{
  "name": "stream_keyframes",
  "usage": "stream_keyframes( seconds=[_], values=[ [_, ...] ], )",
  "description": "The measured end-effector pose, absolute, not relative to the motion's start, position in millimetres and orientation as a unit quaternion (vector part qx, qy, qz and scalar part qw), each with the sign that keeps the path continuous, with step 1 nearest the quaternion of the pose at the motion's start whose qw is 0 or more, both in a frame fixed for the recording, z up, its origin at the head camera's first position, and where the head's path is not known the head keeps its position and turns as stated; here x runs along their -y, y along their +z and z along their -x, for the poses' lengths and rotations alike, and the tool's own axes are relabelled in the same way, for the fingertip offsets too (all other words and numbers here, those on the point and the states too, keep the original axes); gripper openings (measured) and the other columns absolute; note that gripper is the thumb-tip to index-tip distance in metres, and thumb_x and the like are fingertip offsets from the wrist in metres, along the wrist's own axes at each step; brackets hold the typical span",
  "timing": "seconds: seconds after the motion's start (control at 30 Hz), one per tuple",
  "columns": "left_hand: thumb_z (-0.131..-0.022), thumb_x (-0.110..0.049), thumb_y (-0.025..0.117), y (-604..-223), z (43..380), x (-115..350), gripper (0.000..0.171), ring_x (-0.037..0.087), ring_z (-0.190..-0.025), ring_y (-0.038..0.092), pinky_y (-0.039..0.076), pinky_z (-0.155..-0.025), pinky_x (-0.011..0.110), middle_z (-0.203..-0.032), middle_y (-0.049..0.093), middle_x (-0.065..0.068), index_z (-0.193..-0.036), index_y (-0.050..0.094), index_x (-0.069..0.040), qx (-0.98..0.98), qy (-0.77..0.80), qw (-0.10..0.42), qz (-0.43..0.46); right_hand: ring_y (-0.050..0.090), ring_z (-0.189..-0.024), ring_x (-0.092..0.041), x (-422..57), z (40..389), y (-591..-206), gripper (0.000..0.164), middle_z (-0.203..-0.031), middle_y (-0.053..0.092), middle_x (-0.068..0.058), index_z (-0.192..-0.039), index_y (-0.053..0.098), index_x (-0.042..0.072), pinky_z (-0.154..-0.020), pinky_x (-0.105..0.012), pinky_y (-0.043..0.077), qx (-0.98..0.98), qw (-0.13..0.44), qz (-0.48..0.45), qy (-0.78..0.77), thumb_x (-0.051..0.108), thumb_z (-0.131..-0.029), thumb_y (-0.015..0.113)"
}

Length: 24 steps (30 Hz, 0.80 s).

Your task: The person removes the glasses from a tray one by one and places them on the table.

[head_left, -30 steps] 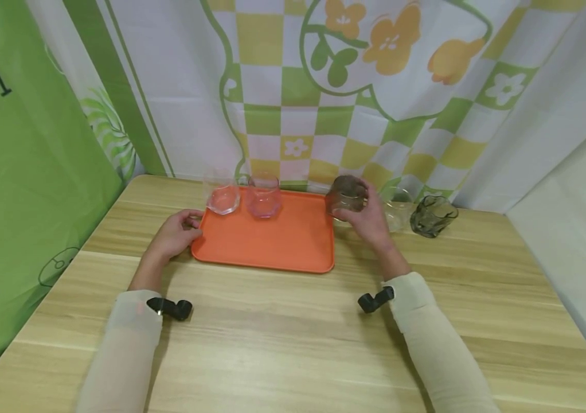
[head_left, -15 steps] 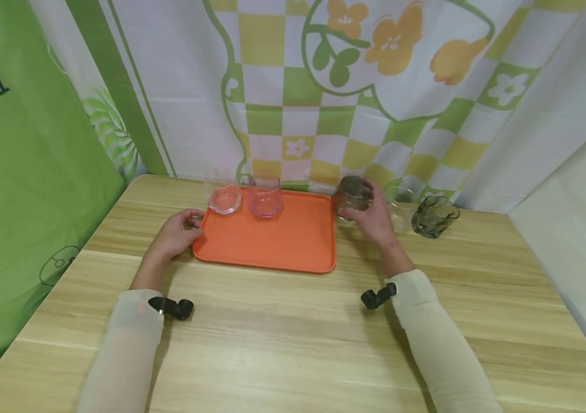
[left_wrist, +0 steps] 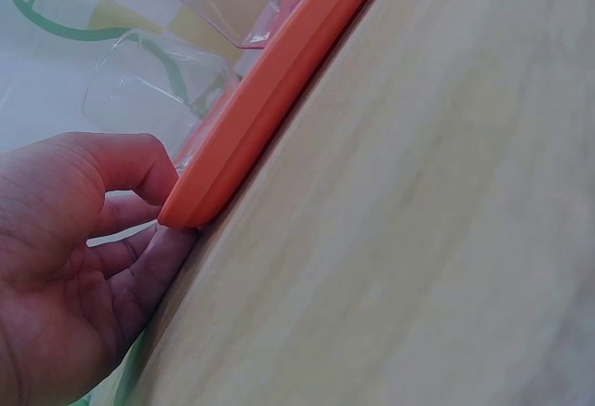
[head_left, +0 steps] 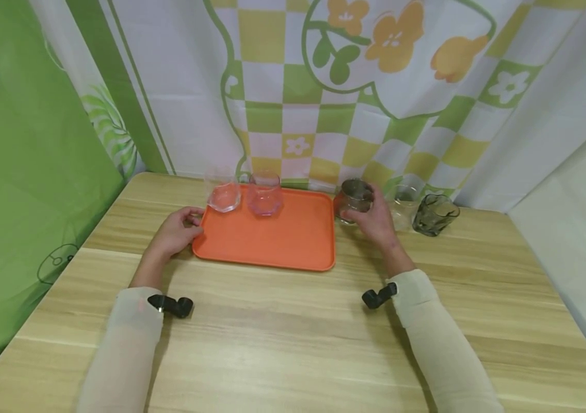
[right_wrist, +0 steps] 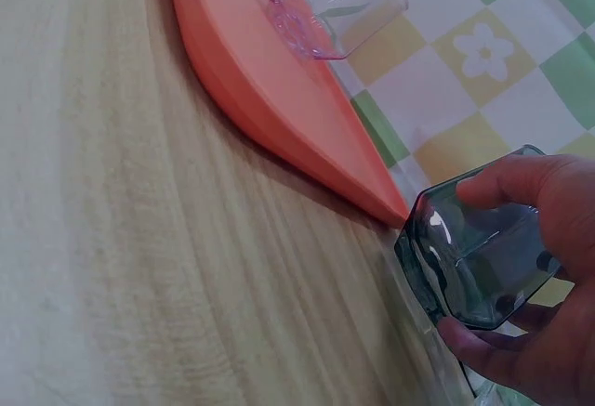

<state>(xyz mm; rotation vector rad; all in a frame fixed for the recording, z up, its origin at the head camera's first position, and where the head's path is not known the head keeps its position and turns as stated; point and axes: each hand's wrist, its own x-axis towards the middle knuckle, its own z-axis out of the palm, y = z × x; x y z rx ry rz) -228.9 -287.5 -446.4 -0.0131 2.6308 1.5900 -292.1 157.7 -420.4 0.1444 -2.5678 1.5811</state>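
Observation:
My left hand (head_left: 175, 232) pinches the left edge of an orange tray (head_left: 267, 244), thumb at the rim and fingers reaching below it in the left wrist view. Near the tray's back edge stand a clear glass (head_left: 223, 198) and a pink-tinted glass (head_left: 265, 195). Just off the tray's back right corner, my right hand (head_left: 378, 221) grips a smoky grey glass (right_wrist: 474, 248) by its sides, thumb in front and fingers behind. In the right wrist view this glass shows angular walls and sits right at the tray's corner.
To the right of my right hand stand a clear glass (head_left: 403, 206) and a dark grey glass with wavy sides (head_left: 434, 215). A patterned curtain (head_left: 298, 115) hangs along the back of the wooden table (head_left: 272, 332), and a green cloth (head_left: 30, 172) hangs at the left.
My right hand has moved slightly right with the smoky grey glass, from overlapping the tray's right edge to beside it. My left hand has kept its hold on the tray.

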Motion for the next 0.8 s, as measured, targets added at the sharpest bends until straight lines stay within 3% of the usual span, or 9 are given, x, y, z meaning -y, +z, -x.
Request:
stream_keyframes(
  seconds=[0.8],
  values=[
    [-0.094,0.002,0.06,-445.7,228.6,287.4,0.05,0.02,-0.087,0.057,0.051,-0.068,0.02,-0.111,0.054,0.02,-0.142,0.049,0.01,-0.855,0.518,0.031,0.005,0.047,-0.129,-0.039,-158.6,294.2,-428.5,0.086,-0.144,0.047,-0.028,-0.153,0.032,-0.005,-0.111,-0.048,0.035,0.857,0.073,-0.064,0.505,0.005,-0.083,0.082]
  ],
)
